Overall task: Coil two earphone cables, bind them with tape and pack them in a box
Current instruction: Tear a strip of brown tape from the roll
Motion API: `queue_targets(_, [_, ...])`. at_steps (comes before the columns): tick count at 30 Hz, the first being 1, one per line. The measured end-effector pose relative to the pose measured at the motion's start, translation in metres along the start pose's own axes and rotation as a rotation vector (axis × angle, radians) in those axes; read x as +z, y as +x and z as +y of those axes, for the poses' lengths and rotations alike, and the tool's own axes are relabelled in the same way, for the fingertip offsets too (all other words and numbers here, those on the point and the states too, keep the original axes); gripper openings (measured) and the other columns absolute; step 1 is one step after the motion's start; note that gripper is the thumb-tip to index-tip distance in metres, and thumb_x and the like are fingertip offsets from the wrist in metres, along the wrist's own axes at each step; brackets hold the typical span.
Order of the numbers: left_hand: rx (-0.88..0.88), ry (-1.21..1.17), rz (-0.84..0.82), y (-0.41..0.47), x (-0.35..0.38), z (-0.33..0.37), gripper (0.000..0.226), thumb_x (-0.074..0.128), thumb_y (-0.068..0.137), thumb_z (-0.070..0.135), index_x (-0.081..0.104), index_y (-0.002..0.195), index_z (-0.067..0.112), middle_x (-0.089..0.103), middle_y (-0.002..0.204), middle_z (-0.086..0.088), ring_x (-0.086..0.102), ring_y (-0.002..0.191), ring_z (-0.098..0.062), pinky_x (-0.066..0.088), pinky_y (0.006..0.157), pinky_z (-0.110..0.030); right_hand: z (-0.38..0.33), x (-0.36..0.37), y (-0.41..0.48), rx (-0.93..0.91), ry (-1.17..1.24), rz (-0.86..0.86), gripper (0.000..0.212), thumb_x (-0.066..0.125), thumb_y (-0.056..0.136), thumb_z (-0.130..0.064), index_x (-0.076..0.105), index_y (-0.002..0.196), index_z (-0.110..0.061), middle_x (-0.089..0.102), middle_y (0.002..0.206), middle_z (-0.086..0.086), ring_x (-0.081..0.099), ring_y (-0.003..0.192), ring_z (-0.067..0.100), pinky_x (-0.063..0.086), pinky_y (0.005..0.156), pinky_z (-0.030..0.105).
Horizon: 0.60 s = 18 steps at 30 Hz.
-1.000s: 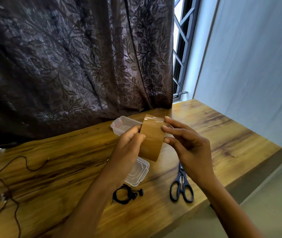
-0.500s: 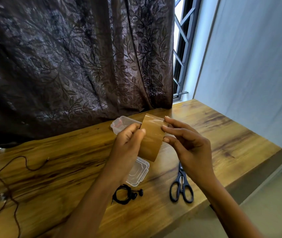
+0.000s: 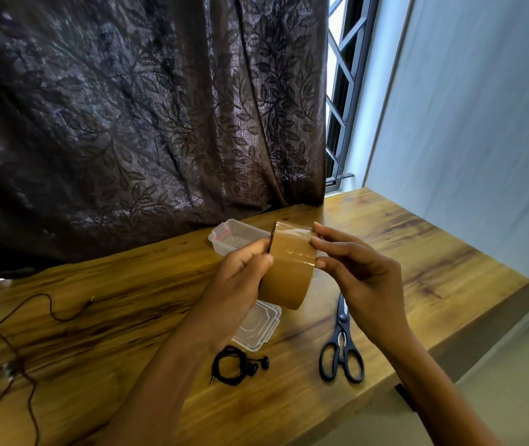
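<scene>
In the last second almost nothing has moved. Your left hand (image 3: 240, 278) still grips the left side of the brown roll of wide packing tape (image 3: 288, 272), with the fingers curled at its edge, and your right hand (image 3: 363, 278) still pinches the right rim between fingertips and thumb. The roll stays raised above the wooden table (image 3: 417, 268), in front of the clear plastic box (image 3: 234, 235). No strip is pulled free, so I judge that you are still searching for the tape end and the binding has not begun. The coiled black earphone cable (image 3: 234, 365) lies near you, just beside the transparent lid (image 3: 258, 326); I see no tape on it. The loose dark cable (image 3: 21, 349) sprawls far to the left, not coiled. The black scissors (image 3: 342, 349) lie at the right, below your right wrist. Nothing seems to block the box; the lid lies between it and the coil.
</scene>
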<state>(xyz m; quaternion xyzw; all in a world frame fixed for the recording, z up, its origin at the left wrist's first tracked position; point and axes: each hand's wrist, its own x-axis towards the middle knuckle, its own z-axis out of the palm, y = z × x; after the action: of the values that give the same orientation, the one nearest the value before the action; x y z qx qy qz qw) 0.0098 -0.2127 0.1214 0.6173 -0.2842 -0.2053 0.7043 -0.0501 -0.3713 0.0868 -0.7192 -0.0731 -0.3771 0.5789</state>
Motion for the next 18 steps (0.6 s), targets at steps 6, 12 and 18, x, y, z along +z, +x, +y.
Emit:
queue_targets(6, [0.046, 0.04, 0.017, -0.002, 0.004, 0.004, 0.034, 0.032, 0.097, 0.006, 0.06, 0.09, 0.025, 0.066, 0.059, 0.019, 0.057, 0.053, 0.009, 0.04, 0.05, -0.004, -0.002, 0.0, -0.001, -0.006, 0.0, 0.004, 0.025, 0.066, 0.076, -0.018, 0.069, 0.1, -0.02, 0.065, 0.116, -0.001, 0.059, 0.111, 0.008, 0.049, 0.086, 0.016])
queue_targets(12, [0.011, 0.004, 0.087, 0.003, 0.005, -0.003, 0.044, 0.037, 0.096, 0.01, 0.07, 0.072, 0.027, 0.068, 0.064, 0.018, 0.06, 0.062, 0.008, 0.048, 0.059, -0.011, -0.004, 0.003, -0.002, -0.037, -0.098, -0.009, 0.027, 0.062, 0.078, -0.01, 0.067, 0.104, -0.01, 0.062, 0.117, 0.006, 0.057, 0.111, 0.003, 0.048, 0.086, 0.012])
queue_targets(18, [0.003, -0.055, 0.162, 0.004, 0.006, -0.006, 0.034, 0.041, 0.096, 0.017, 0.07, 0.078, 0.019, 0.069, 0.069, 0.007, 0.061, 0.067, -0.005, 0.05, 0.064, -0.022, -0.003, 0.003, -0.001, -0.027, -0.141, -0.027, 0.027, 0.065, 0.078, -0.012, 0.065, 0.105, -0.012, 0.062, 0.118, 0.003, 0.057, 0.112, 0.003, 0.047, 0.086, 0.013])
